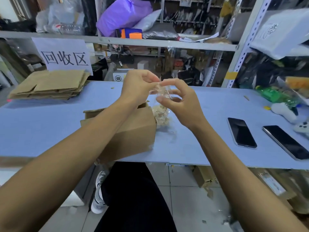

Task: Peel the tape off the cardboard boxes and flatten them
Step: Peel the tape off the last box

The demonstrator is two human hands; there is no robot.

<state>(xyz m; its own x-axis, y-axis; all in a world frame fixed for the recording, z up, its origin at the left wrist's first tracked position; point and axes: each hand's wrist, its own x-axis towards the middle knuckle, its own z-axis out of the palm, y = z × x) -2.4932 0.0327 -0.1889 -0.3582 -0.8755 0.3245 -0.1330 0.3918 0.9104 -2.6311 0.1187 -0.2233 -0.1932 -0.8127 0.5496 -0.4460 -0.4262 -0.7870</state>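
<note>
paper sign (64, 55): hangs from the shelf edge above the stack of flattened cardboard (48, 85), black handwritten characters "回收区" | white box (119, 76) behind the table: round black stamp, not legible | other labels: too blurred to read

a storeroom: metal shelving (247, 39) crammed with parcels (123, 15), flattened cardboard (50, 84) stacked.

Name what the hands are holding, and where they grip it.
Both the left hand and right hand pinch a crumpled strip of clear tape at its top, between fingertips.
</note>
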